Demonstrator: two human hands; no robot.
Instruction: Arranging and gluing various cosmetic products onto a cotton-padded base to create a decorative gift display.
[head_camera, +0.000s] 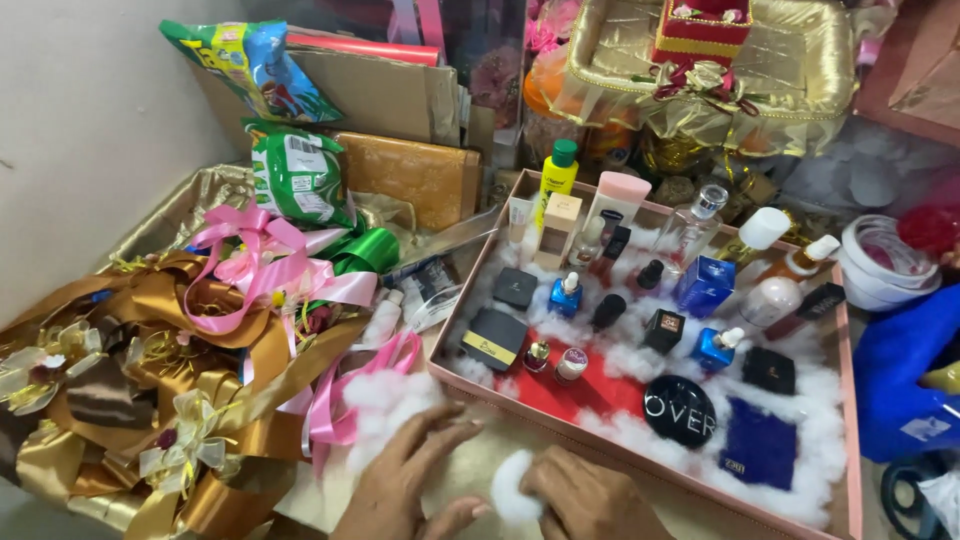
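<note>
Cluttered floor space by a pale wall is filling the head view, with gold and pink ribbons (200, 340) heaped on our left. We are kneeling before a pink tray (850, 400) of perfume bottles (705, 285) bedded in white stuffing. Our left hand (405, 480) is spreading loose fingers on a stuffing clump (385, 400); our right hand (590, 500) is pinching a small tuft (512, 490). Keeping tufts small and airy should be helping them settle evenly between bottles.

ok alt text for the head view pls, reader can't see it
Two hands work white stuffing: the left hand rests on a fluffy pile, the right hand pinches a small tuft, beside a pink tray of perfume bottles and cosmetics.
</note>
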